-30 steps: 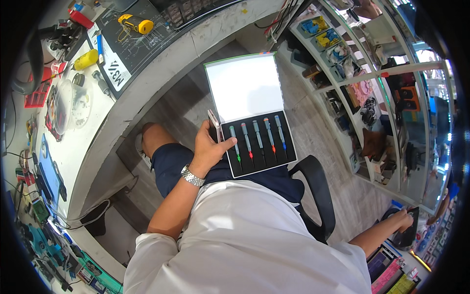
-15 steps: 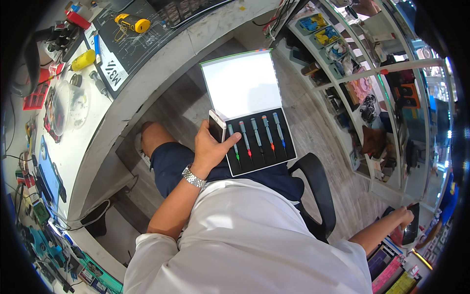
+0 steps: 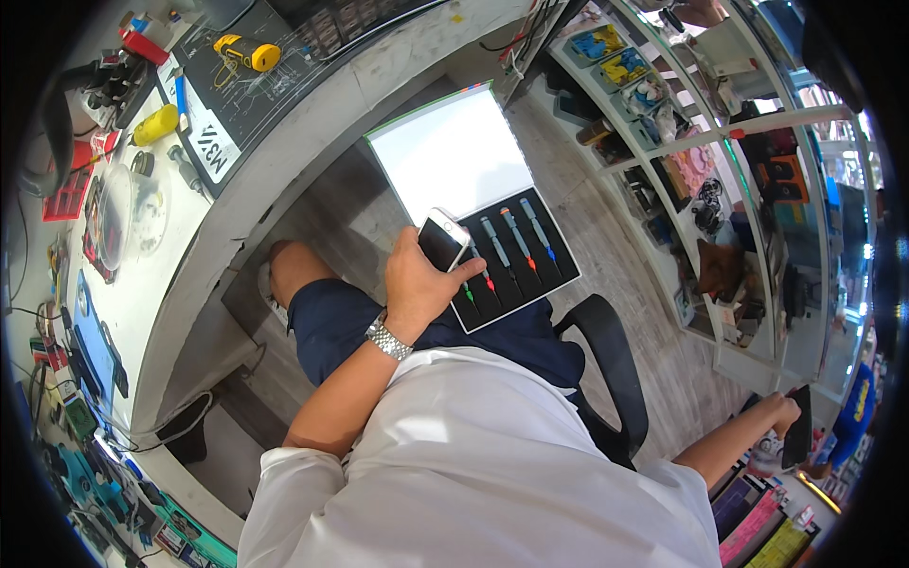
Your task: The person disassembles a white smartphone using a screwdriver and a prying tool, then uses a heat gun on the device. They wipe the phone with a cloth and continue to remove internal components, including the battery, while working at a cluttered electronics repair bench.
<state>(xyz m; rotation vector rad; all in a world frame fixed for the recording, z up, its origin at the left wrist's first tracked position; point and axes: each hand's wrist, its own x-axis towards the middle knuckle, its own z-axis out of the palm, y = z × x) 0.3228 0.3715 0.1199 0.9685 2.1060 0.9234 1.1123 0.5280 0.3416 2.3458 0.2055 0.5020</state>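
Note:
In my left hand (image 3: 417, 284) is a white-framed smartphone (image 3: 442, 243), its dark screen partly showing. The thumb lies over the near left corner of an open flat box (image 3: 450, 156), whose white-lined lid is raised on the far side. Several grey screwdrivers (image 3: 518, 237) with coloured tips lie in the box's black foam; the phone and thumb partly cover the leftmost ones. My lap is under the box. Far to the right, my right hand (image 3: 782, 413) is closed around a thin black flat item (image 3: 801, 434); its exact kind cannot be made out.
On the left stands a white workbench (image 3: 180, 237) with a dark mat (image 3: 256, 95), a yellow tool (image 3: 246, 52) and a yellow bottle (image 3: 154, 125). Shelves (image 3: 663, 151) full of parts line the right. A black chair armrest (image 3: 620, 369) is beside my right hip.
My left hand has shifted slightly right and turned the phone so more of its screen shows. The box has rotated, its lid swinging left. In my right hand the black item has tilted.

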